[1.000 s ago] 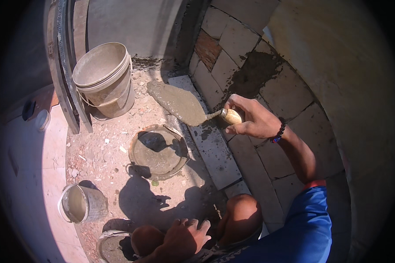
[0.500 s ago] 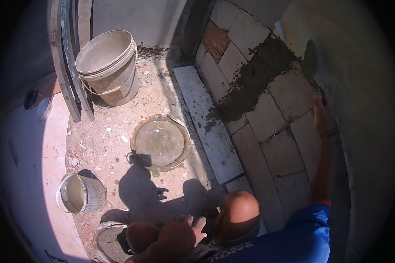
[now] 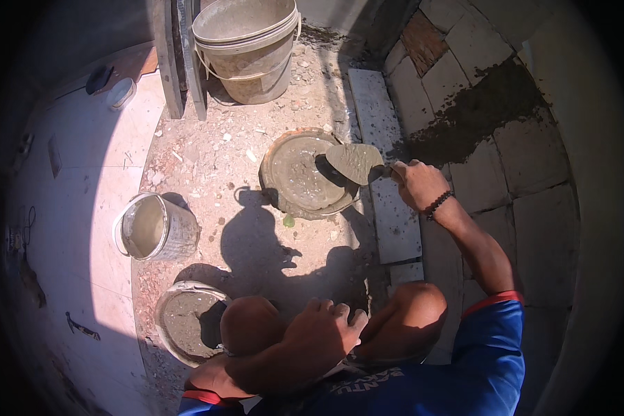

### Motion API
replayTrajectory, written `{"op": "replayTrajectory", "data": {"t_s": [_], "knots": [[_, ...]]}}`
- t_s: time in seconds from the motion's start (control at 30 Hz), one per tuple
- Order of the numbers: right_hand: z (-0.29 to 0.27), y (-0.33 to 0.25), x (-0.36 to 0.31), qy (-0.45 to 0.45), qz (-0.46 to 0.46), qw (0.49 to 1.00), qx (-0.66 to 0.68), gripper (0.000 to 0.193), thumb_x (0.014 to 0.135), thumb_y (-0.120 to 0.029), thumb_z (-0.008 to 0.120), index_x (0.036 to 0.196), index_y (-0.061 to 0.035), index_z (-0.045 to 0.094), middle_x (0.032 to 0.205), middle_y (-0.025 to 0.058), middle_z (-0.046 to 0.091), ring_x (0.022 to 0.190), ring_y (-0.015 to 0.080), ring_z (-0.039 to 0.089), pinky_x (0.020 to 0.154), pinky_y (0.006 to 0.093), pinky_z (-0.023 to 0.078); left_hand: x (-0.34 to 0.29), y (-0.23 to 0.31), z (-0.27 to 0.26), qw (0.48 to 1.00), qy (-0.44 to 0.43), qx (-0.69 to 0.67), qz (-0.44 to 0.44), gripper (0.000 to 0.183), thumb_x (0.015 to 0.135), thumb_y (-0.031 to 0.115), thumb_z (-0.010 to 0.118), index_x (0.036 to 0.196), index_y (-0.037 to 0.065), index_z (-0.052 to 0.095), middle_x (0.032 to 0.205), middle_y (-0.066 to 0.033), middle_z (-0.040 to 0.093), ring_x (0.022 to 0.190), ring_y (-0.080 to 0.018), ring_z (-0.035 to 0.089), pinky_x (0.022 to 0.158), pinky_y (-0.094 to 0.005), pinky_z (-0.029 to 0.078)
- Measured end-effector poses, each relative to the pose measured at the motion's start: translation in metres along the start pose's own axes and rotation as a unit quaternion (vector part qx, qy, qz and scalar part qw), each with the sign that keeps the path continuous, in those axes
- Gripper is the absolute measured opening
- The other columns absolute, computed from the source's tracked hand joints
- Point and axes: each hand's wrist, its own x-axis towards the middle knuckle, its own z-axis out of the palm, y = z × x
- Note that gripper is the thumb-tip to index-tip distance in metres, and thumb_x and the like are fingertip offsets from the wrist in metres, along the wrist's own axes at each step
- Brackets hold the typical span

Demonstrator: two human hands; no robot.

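My right hand (image 3: 423, 187) grips a pointing trowel by its handle. The flat trowel blade (image 3: 353, 163) hangs over the right side of a round pan (image 3: 267, 161) and casts a dark shadow into it. Grey wet mortar (image 3: 299, 173) lies in the pan. My left hand (image 3: 326, 327) hangs loosely between my bent knees, fingers slightly apart, holding nothing that shows. On the tiled surface (image 3: 478, 170) to the right, a dark patch of wet mortar (image 3: 475, 107) spreads across several tiles.
A big pale bucket (image 3: 256, 76) stands at the back beside upright planks (image 3: 167, 62). Left of me are a small bucket (image 3: 177, 232) and a mortar-filled tub (image 3: 163, 315). A white slab (image 3: 388, 180) borders the tiles. A hammer (image 3: 82, 326) lies far left.
My right hand and the trowel have come from the tiled side on the right back over the mortar pan. The view has swung to the right. My left hand stays between the knees.
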Motion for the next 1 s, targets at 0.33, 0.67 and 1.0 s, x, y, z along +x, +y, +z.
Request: {"op": "replayTrajectory", "data": {"t_s": [0.33, 0.67, 1.0], "knots": [[0.083, -0.051, 0.093, -0.085, -0.028, 0.996, -0.015, 0.020, 0.078, -0.014, 0.060, 0.088, -0.0003, 0.070, 0.087, 0.0231, 0.069, 0.086, 0.0367, 0.069, 0.077, 0.0438, 0.056, -0.022, 0.011, 0.007, 0.999, 0.027, 0.017, -0.024, 0.037, 0.089, 0.024, 0.058, 0.120, 0.004, 0.057, 0.091, -0.0173, 0.062, 0.084, -0.0315, 0.062, 0.078, -0.0437, 0.048], [0.104, -0.045, 0.057, -0.107, -0.025, 0.976, 0.186, 0.041, 0.075, -0.013, 0.064, 0.116, -0.0066, 0.062, 0.091, 0.0250, 0.067, 0.092, 0.0417, 0.064, 0.082, 0.0481, 0.051, -0.026, 0.010, 0.007, 0.998, 0.063, 0.021, -0.019, 0.035, 0.088, 0.021, 0.055, 0.119, 0.004, 0.056, 0.085, -0.0132, 0.059, 0.078, -0.0283, 0.061, 0.077, -0.0423, 0.048], [0.140, -0.030, 0.036, -0.058, -0.002, 0.980, 0.189, 0.035, 0.080, -0.021, 0.064, 0.109, -0.0051, 0.051, 0.080, 0.0259, 0.064, 0.082, 0.0471, 0.062, 0.074, 0.0549, 0.050, -0.023, 0.003, 0.006, 0.997, 0.052, 0.042, -0.041, 0.035, 0.088, 0.024, 0.058, 0.117, 0.006, 0.057, 0.089, -0.0136, 0.061, 0.079, -0.0280, 0.062, 0.077, -0.0409, 0.049]]}}
